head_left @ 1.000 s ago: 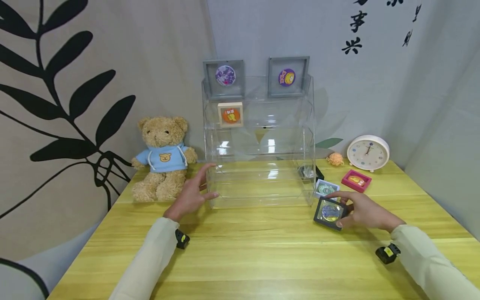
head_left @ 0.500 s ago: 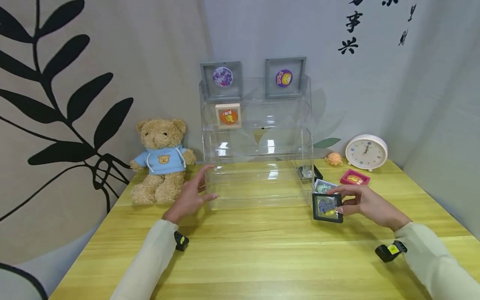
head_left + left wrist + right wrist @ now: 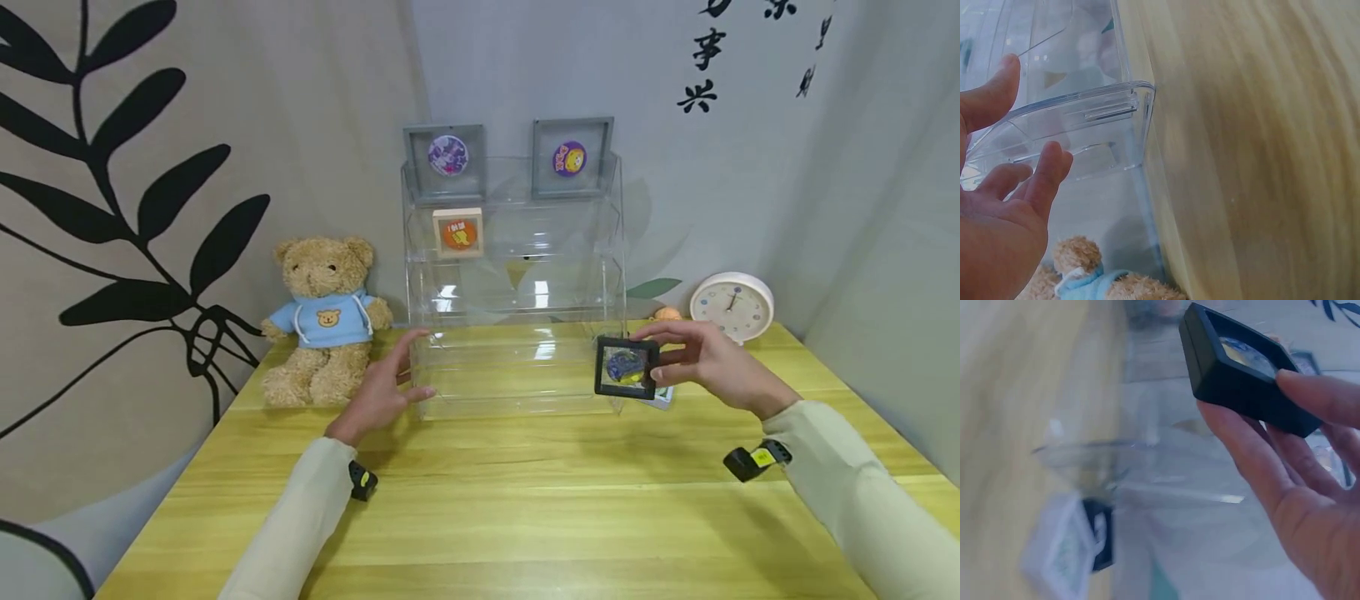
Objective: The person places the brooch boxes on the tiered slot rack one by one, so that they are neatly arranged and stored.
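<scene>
Aloft, black frame (image 3: pixel 1244 387), blue-yellow disc (image 3: pixel 624 365) inside

in my head view a yellow wood-grained table (image 3: pixel 495 500) carries a clear tiered stand (image 3: pixel 517 310) at its back, a teddy bear (image 3: pixel 327 321) seated left of that, and a round white clock (image 3: pixel 732 306) at the right near a partly hidden orange ball (image 3: pixel 667 313). on the stand i see two grey frames (image 3: pixel 446 163) along the top tier and a cream frame (image 3: pixel 458 234) at the left of the tier below. my blurred right wrist view adds a white frame (image 3: pixel 1063 550) and a dark frame (image 3: pixel 1104 536) on the table.
</scene>
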Available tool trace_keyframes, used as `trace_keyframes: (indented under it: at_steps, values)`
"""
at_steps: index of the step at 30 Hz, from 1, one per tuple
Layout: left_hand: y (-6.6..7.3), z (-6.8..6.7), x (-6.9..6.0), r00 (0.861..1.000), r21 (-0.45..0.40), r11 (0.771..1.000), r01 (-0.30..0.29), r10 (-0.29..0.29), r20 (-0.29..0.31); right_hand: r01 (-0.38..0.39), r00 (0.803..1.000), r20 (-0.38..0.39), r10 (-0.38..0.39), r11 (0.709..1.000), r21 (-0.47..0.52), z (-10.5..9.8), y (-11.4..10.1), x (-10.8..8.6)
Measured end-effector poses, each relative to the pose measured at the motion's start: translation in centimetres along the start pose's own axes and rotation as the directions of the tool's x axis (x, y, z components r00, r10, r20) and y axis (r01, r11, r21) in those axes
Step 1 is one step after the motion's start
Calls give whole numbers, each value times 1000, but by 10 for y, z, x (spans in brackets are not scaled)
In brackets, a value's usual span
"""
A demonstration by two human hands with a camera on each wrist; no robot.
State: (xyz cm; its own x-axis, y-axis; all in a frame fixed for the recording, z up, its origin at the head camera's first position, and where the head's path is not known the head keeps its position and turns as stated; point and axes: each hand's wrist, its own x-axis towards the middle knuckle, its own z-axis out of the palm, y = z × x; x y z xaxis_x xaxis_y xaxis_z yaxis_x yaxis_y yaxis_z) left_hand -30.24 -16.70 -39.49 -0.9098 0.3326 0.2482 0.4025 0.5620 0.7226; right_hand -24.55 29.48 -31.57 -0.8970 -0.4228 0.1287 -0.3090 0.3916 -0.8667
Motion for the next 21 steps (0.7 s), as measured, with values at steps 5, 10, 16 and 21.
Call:
trace_keyframes:
  at_steps: [5, 10, 16, 21]
  values:
    - [2, 0, 1, 1000, 8, 1000, -3, 3, 1, -2, 999, -36, 3, 1000, 11, -8, -28, 30]
    - [2, -1, 1, 1000, 9, 1000, -3, 3, 0, 0, 995, -103, 4, 999, 36, -14, -56, 67]
    - [1, 0, 0, 1000, 21, 1000, -3, 3, 4, 48, 985, -165, -47, 999, 2, -16, -86, 114]
    - [1, 0, 0, 1000, 19, 1000, -9, 9, -4, 79, 964, -251, -83, 997, -26, -12, -105, 150]
